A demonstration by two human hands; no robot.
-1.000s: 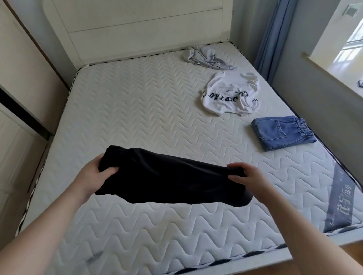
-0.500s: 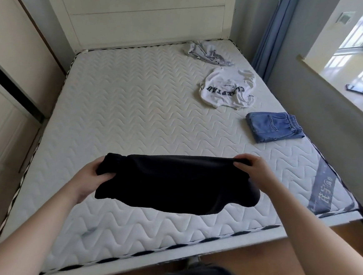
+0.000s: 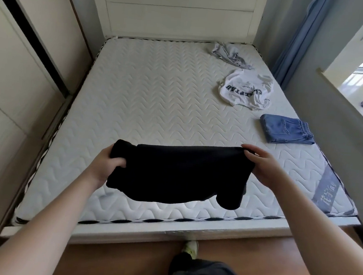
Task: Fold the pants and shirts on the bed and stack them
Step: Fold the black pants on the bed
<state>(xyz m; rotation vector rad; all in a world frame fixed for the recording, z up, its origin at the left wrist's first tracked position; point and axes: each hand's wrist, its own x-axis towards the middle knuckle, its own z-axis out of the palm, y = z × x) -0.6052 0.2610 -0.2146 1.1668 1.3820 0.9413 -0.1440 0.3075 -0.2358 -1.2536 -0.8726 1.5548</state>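
A folded black fabric garment (image 3: 177, 173) hangs in the air above the near edge of the white quilted mattress (image 3: 153, 96), held up at both ends by the person standing at the foot of the bed. The left hand (image 3: 106, 166), at about 9 o'clock of the garment, grips its bunched left end with fingers curled round the cloth. The right hand (image 3: 261, 165), at about 3 o'clock of the garment, pinches the upper right corner between thumb and fingers, and the cloth sags from there into a loose lobe at its lower right. On the mattress, at roughly 2 o'clock from the held garment, lies a folded pair of blue denim shorts with an elastic waistband (image 3: 285, 130), close to the right edge of the bed. Beyond it, near 1 o'clock, a crumpled white T-shirt with dark block lettering (image 3: 247, 90) lies unfolded, apart from the shorts. Farther on, toward the white panelled headboard (image 3: 177, 13) at 12 o'clock, a rumpled grey garment (image 3: 228, 55) sits by the far right corner. A blue curtain (image 3: 297, 38) hangs at the right of the bed, and pale wardrobe doors (image 3: 18, 70) stand along the left at 9 o'clock.
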